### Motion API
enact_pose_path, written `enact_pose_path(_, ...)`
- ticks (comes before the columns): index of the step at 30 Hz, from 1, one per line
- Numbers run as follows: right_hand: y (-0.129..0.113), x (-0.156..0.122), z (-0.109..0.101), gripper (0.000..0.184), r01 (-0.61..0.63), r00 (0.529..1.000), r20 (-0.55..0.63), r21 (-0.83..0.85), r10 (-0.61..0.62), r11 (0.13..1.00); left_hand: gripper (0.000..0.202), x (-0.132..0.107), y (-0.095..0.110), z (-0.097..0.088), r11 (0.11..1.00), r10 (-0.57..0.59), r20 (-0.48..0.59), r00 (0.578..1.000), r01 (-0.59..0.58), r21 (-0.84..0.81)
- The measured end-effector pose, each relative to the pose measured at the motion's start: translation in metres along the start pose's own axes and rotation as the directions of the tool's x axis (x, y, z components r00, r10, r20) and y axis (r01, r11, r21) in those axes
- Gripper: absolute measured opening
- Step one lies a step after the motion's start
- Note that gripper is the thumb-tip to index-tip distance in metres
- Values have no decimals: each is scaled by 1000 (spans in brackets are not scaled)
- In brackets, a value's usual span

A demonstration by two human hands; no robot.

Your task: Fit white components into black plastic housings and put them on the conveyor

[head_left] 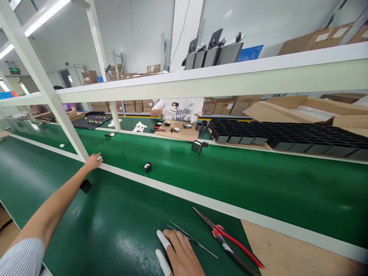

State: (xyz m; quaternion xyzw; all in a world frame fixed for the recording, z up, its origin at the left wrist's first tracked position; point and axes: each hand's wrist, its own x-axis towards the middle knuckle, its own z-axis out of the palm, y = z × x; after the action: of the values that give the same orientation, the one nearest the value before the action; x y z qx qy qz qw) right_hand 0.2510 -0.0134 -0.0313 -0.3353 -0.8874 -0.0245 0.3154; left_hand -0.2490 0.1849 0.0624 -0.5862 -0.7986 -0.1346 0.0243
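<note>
My left arm stretches far out to the left, and my left hand (92,162) is closed around a small white part (99,157) beside the foot of the white post. On the green mat at the bottom lies my right hand (184,255), fingers extended and holding nothing; two of its digits wear white finger cots (163,240). Thin metal tweezers (193,239) rest just beyond its fingers. To the right are long-nose pliers (220,232) with red and black handles. A black housing (85,186) sits near my left forearm, partly hidden.
A green belt (244,172) runs behind a pale rail, carrying a black oval part (147,167) and a black box (197,146). Rows of black boxes (247,132) stand at right. A white shelf beam (201,85) and post (64,122) cross ahead. Opposite works a person in white (182,109).
</note>
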Motion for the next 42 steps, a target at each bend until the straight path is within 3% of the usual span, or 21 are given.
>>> enact_pose_path(2, 1, 2, 1, 28, 2, 1000, -4, 2, -2, 1000, 45, 3, 0, 4, 999, -31, 20, 999, 31, 9)
enact_pose_path(5, -2, 3, -2, 30, 4, 1000, -15, 13, -4, 1000, 38, 2, 21, 12, 1000, 6, 14, 1000, -6, -4)
enact_pose_path(8, -6, 4, -9, 33, -25, 998, -62, 0, 25, 1000, 38, -16, 61, 20, 985, 160, -7, 987, -160, -61)
enact_pose_path(10, -4, 5, -14, 33, -64, 993, -100, -40, 60, 997, 43, -44, 94, 26, 943, 311, 2, 950, -308, -128)
enact_pose_path(13, 11, 3, -18, 33, -139, 986, -117, -146, 122, 980, 44, -111, 140, 34, 803, 565, 47, 824, -536, -263)
enact_pose_path(14, 18, 1, -19, 33, -159, 984, -115, -182, 139, 970, 46, -136, 152, 36, 704, 678, 44, 734, -631, -325)
enact_pose_path(15, 25, 0, -19, 33, -173, 982, -111, -213, 152, 961, 46, -159, 162, 37, 639, 741, 42, 670, -684, -353)
enact_pose_path(17, 36, -5, -19, 34, -196, 979, -108, -255, 173, 947, 51, -196, 175, 35, 549, 819, 39, 573, -762, -344)
enact_pose_path(19, 42, -7, -19, 33, -215, 975, -114, -261, 192, 941, 62, -214, 175, 28, 520, 842, 22, 539, -800, -299)
enact_pose_path(20, 41, -8, -20, 32, -221, 973, -117, -248, 197, 943, 65, -215, 170, 22, 528, 837, 0, 548, -806, -269)
enact_pose_path(22, 35, -6, -22, 30, -213, 974, -117, -196, 193, 957, 61, -205, 147, 7, 599, 783, -72, 618, -780, -181)
enact_pose_path(24, 22, 0, -25, 32, -178, 982, -88, -115, 168, 977, 50, -185, 108, -10, 710, 685, -174, 707, -702, -59)
enact_pose_path(26, 6, 8, -25, 35, -129, 991, -24, -35, 128, 991, 50, -165, 60, -23, 833, 549, -230, 803, -549, 71)
enact_pose_path(29, -15, 21, -21, 37, -64, 993, 104, 31, 61, 997, 62, -145, -8, -29, 935, 334, -155, 930, -307, 176)
enact_pose_path(31, -22, 26, -17, 38, -43, 985, 170, 55, 33, 998, 59, -141, -34, -26, 959, 268, -24, 963, -264, 106)
enact_pose_path(32, -23, 27, -15, 39, -41, 983, 181, 76, 27, 996, 56, -143, -37, -24, 964, 260, 18, 965, -261, 54)
enact_pose_path(34, -21, 26, -13, 35, -49, 989, 146, 149, 27, 988, 52, -153, -24, -21, 960, 274, 39, 961, -272, -62)
enact_pose_path(37, -15, 20, -17, 23, -76, 997, 44, 273, 66, 959, 47, -184, 32, -22, 893, 386, -15, 922, -378, -244)
enact_pose_path(39, -12, 16, -22, 26, -105, 994, 37, 310, 99, 945, 39, -207, 78, -23, 780, 539, -54, 841, -522, -344)
enact_pose_path(42, -12, 13, -29, 31, -157, 986, 92, 273, 137, 949, 33, -235, 139, -16, 589, 733, -73, 677, -684, -431)
